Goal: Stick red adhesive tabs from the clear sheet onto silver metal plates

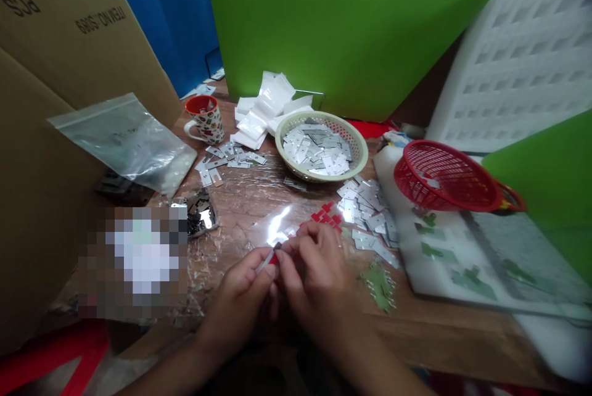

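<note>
My left hand (243,294) and my right hand (317,272) meet at the near middle of the table, fingers pinched together. Between them is a small shiny metal plate with a red film (271,257); both hands grip it. Just beyond my fingers lie small red pieces (326,216) and a heap of loose silver plates (367,214). A cream basket (358,155) behind them holds several more silver plates.
A red basket (444,177) sits on a white foam sheet (462,272) at the right, with green pieces (382,285) near it. A mug (205,119), white packets (266,109), a clear bag (127,140) and cardboard boxes (69,32) stand at left. Green boards (351,26) rise behind.
</note>
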The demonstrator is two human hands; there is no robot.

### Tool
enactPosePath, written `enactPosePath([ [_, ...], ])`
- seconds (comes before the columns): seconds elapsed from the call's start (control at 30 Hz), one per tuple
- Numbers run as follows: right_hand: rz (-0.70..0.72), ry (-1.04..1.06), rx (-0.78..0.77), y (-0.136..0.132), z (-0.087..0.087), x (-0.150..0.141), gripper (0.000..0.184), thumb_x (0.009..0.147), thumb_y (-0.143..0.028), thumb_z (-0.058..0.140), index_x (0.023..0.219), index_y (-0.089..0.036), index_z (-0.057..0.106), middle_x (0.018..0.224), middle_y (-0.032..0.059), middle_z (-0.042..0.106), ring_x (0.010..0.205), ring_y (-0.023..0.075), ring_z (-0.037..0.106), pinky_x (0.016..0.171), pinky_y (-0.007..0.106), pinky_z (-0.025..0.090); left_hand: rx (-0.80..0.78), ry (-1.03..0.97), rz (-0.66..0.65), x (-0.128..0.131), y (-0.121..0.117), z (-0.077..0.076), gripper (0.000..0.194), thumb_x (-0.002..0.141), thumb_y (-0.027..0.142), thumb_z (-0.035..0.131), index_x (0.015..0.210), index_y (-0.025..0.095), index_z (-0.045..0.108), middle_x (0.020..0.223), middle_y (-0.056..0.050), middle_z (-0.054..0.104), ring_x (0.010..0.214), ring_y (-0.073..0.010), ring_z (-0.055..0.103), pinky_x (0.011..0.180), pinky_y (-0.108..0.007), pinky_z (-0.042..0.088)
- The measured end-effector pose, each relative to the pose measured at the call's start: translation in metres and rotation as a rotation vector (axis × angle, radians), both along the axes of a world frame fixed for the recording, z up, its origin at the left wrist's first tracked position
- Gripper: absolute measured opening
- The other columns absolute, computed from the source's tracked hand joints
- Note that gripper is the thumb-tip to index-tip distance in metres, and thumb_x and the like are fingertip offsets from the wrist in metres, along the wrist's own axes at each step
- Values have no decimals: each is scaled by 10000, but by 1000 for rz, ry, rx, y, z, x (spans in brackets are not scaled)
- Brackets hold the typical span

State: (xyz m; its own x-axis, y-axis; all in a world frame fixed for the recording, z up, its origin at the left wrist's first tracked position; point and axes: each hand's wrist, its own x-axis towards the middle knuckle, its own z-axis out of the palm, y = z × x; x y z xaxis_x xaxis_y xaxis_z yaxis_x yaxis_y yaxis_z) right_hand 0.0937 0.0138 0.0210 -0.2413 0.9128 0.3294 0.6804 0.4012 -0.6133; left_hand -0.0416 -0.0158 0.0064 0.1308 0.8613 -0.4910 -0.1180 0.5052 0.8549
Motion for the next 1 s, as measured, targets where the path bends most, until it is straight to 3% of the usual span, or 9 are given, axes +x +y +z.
enactPosePath([
  [0.27,-47,34,-35,4,-2,0,61,854,-157,547,826,-189,590,972,86,557,944,244,520,849,426,372,48,65,17,5,-5,-1,415,900,461,465,1192,174,530,523,35,544,488,-113,461,470,-205,328],
  [1.0,-96,-30,160,1,-9,-1,72,866,-171,560,813,-188,606,921,85,591,884,238,524,830,422,346,49,4,64,16,-7,0,425,906,442,462,1219,156,485,518,46,542,487,-118,483,496,-223,359],
])
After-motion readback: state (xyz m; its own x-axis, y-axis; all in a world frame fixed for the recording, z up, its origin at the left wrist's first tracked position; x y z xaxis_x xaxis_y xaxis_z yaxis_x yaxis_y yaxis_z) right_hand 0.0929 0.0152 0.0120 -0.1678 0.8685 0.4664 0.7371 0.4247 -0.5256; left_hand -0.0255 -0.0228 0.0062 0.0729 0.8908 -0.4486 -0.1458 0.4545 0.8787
